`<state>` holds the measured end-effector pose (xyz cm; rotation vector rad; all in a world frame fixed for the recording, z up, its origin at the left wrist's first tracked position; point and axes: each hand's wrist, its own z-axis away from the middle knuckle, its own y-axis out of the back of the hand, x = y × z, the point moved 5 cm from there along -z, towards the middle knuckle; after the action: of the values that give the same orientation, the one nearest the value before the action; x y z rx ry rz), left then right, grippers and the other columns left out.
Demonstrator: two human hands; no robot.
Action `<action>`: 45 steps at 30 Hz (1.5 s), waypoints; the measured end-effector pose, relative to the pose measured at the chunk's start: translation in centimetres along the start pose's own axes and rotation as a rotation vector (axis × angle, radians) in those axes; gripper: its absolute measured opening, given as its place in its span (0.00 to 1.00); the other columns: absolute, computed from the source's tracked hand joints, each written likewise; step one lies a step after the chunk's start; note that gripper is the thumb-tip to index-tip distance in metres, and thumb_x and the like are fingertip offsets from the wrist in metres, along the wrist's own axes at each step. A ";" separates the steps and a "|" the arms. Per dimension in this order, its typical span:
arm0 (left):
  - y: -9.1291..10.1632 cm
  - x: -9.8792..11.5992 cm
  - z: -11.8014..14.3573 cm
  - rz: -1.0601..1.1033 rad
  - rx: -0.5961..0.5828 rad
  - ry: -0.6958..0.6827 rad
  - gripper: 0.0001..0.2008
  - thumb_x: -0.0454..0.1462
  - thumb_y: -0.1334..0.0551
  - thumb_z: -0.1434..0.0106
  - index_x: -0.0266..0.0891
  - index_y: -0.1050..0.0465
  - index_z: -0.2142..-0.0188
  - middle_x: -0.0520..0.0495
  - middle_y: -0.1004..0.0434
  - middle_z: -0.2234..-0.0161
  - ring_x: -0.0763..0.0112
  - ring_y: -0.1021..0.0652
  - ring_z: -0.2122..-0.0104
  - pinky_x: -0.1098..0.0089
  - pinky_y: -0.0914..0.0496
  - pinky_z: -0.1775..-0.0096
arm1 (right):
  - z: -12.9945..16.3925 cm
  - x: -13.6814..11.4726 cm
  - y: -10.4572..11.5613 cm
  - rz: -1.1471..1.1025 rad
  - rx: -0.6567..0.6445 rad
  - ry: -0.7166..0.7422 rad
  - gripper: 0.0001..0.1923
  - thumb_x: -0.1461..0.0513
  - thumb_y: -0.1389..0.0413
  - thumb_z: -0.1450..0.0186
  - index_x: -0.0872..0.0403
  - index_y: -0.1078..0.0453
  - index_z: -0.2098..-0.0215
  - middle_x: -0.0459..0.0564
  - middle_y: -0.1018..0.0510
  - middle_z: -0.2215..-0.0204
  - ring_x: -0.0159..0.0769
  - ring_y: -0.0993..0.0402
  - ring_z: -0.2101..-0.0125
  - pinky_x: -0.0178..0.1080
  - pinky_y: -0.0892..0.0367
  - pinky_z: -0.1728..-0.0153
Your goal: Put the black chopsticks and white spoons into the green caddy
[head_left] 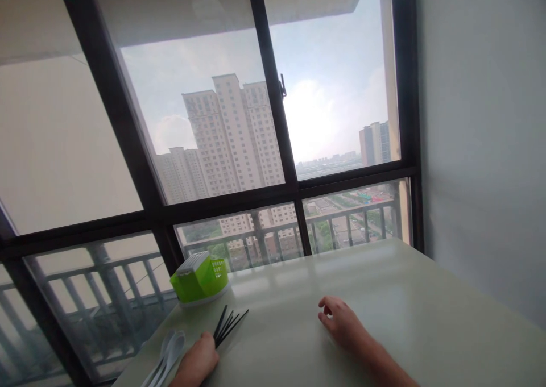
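My left hand (198,360) is closed around a bunch of several black chopsticks (230,325), low over the near left part of the table. Their tips fan out away from me, to the upper right. Just left of that hand lie several pale spoons (173,347), bowls pointing away from me; their handles run off the bottom edge. My right hand (339,319) hovers over or rests on the middle of the table, which I cannot tell. Its fingers are loosely curled, the thumb is apart from them, and nothing shows between.
A bright green utensil caddy (198,282) with a pale slatted part and a perforated side stands at the table's far left edge. The glossy pale table (409,296) meets dark-framed windows (294,191) behind and a plain wall (482,148) on the right.
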<state>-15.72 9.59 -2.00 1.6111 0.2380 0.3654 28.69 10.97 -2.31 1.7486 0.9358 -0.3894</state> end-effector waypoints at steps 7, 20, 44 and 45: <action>-1.2 0.8 -0.3 -0.043 -0.021 -0.055 0.08 0.33 0.46 0.39 0.38 0.27 0.66 0.34 0.17 0.59 0.49 0.17 0.55 0.61 0.28 0.56 | -0.1 -0.4 0.0 -0.003 0.013 -0.001 0.09 0.60 0.45 0.35 0.49 0.27 0.57 0.49 0.21 0.64 0.39 0.26 0.59 0.36 0.38 0.56; 5.5 13.1 6.1 1.043 0.201 -0.198 0.25 0.62 0.44 0.40 0.43 0.34 0.69 0.58 0.38 0.85 0.69 0.31 0.85 0.72 0.40 0.80 | -0.2 -0.3 0.0 -0.002 0.004 -0.011 0.09 0.60 0.45 0.35 0.49 0.28 0.57 0.48 0.20 0.63 0.39 0.26 0.59 0.36 0.38 0.55; -3.8 26.4 12.8 1.040 -0.123 -0.511 0.21 0.50 0.44 0.34 0.38 0.25 0.74 0.44 0.23 0.77 0.62 0.25 0.74 0.68 0.34 0.70 | 1.2 -7.8 0.5 -0.477 -0.016 0.048 0.13 0.54 0.44 0.36 0.52 0.28 0.58 0.48 0.22 0.67 0.37 0.28 0.66 0.37 0.34 0.64; -3.7 26.6 13.1 1.039 -0.146 -0.527 0.21 0.49 0.44 0.34 0.38 0.25 0.75 0.43 0.24 0.78 0.62 0.25 0.75 0.68 0.34 0.71 | 1.2 -8.4 0.5 -0.401 0.048 0.030 0.12 0.53 0.45 0.34 0.53 0.28 0.60 0.49 0.22 0.67 0.38 0.28 0.65 0.37 0.34 0.62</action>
<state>14.00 7.54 -3.87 1.5149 -1.0411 0.6936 23.92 6.47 3.02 1.6083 1.3128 -0.6485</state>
